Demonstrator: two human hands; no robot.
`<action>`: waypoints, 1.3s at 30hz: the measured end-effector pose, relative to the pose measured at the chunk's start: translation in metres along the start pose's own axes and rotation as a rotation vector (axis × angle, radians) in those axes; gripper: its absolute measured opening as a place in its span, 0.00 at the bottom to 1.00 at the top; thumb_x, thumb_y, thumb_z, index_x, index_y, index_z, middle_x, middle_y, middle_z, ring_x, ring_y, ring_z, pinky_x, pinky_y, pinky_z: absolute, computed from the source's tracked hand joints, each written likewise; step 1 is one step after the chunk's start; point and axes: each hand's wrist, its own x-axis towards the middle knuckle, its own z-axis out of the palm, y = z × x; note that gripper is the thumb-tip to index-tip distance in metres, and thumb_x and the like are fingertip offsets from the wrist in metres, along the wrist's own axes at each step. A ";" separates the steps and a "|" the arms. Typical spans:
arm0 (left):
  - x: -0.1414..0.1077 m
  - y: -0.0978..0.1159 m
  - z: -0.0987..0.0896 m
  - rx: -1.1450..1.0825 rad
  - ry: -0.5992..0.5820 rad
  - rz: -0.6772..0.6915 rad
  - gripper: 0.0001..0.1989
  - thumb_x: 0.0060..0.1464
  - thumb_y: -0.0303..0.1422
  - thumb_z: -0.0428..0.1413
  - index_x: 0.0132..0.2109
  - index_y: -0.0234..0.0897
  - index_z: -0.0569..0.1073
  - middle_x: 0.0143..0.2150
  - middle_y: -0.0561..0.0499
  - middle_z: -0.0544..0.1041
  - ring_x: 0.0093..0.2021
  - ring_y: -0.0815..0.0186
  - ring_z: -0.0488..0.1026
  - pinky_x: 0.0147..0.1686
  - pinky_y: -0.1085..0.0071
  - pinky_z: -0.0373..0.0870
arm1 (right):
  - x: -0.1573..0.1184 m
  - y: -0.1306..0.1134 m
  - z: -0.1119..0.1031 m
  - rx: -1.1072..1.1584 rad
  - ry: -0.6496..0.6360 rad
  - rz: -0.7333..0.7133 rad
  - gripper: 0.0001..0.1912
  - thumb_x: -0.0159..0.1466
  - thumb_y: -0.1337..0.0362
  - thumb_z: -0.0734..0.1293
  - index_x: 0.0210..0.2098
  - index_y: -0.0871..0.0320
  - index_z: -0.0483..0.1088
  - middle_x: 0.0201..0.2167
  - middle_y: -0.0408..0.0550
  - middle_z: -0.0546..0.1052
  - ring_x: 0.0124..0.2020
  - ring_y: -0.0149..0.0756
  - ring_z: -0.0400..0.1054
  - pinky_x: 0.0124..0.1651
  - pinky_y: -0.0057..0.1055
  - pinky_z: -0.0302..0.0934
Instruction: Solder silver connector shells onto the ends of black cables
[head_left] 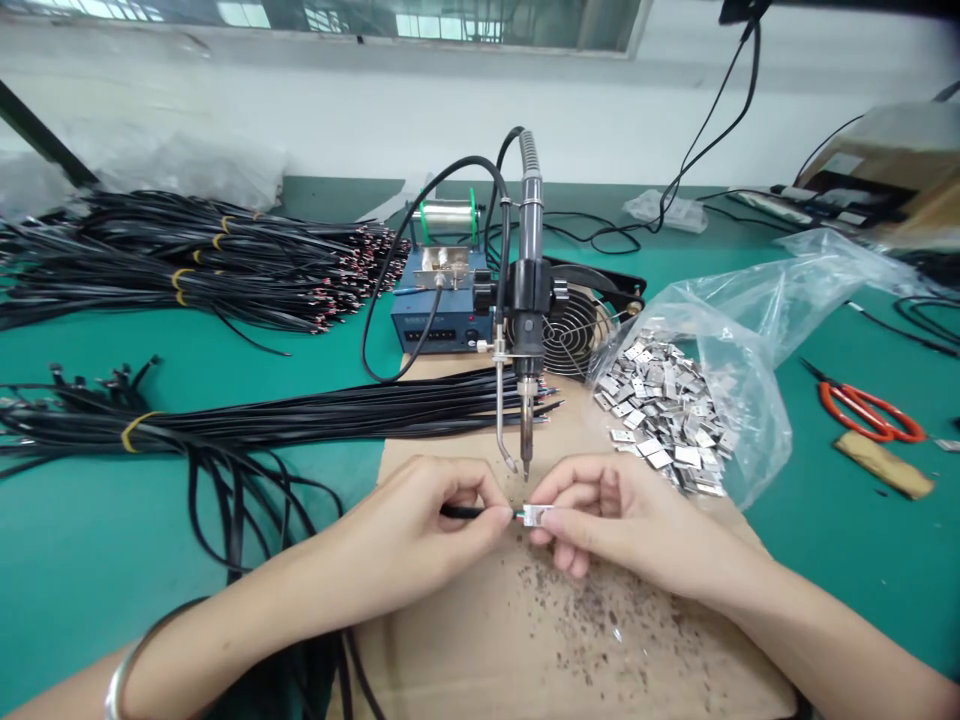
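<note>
My left hand (450,515) pinches a black cable (459,512) close to its stripped end, where thin coloured wires show. Between the thumb and fingers of my right hand (600,510) is a small silver metal connector (535,515), held flat against the wire ends. Whether the wires touch the connector's contacts is too small to tell. Just above both hands, the tip of a soldering iron (526,460) points straight down from its stand. Beside it, a thin metal solder feed tube (501,430) bends toward the tip.
Bundled black cables (300,415) lie at left, with more bundles (225,255) behind. A blue soldering station (439,320), solder spool (448,217) and fan (574,330) stand at the back. A plastic bag of connectors (667,400) and orange-handled scissors (870,410) are right. Specks litter the cardboard (450,650).
</note>
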 end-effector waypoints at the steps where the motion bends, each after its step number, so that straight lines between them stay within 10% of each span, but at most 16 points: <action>1: 0.001 0.001 0.000 0.007 0.023 -0.006 0.10 0.56 0.33 0.49 0.31 0.33 0.71 0.29 0.53 0.75 0.30 0.69 0.68 0.26 0.78 0.62 | 0.002 0.000 0.002 0.054 0.028 -0.011 0.11 0.53 0.62 0.73 0.29 0.63 0.71 0.24 0.46 0.77 0.20 0.25 0.68 0.24 0.22 0.65; 13: 0.006 0.005 0.001 0.067 0.213 0.041 0.09 0.54 0.31 0.50 0.28 0.35 0.70 0.26 0.56 0.74 0.28 0.72 0.69 0.24 0.82 0.63 | 0.011 -0.001 0.006 0.260 0.162 -0.048 0.15 0.46 0.61 0.77 0.29 0.63 0.73 0.21 0.45 0.79 0.15 0.22 0.67 0.18 0.17 0.62; 39: 0.006 0.009 0.003 -0.146 0.218 -0.021 0.09 0.53 0.30 0.52 0.26 0.35 0.69 0.22 0.59 0.68 0.23 0.75 0.62 0.20 0.84 0.58 | 0.006 -0.003 0.002 0.241 0.138 -0.025 0.13 0.48 0.58 0.76 0.30 0.60 0.75 0.24 0.47 0.79 0.16 0.22 0.58 0.20 0.21 0.51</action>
